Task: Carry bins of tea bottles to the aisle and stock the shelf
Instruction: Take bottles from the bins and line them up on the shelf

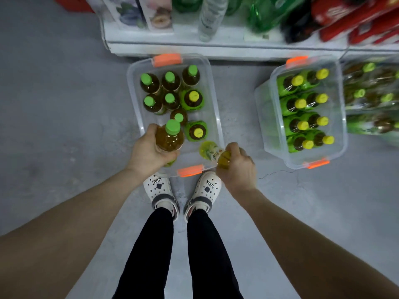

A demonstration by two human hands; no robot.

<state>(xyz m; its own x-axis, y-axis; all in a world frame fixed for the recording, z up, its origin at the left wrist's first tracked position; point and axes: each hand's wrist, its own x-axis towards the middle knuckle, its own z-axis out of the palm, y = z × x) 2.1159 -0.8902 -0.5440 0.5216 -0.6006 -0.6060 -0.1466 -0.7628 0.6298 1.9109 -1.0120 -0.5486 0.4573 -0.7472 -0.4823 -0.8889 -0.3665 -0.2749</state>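
Green-capped bottle (170,138) is gripped upright in the left hand (149,153); the right hand (237,169) grips a tilted yellow-capped bottle (210,150); a clear bin (216,117) lies beneath both.

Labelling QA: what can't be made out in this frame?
Head view:
- Green-capped amber tea bottle: label hidden by the left hand.
- Tilted yellow-labelled bottle: blurred; one end hidden in the grip of the right hand.
- White shelf goods: blurred, cut by top edge.
- Shrink-wrapped bottle pack: blurred, cut by right edge.
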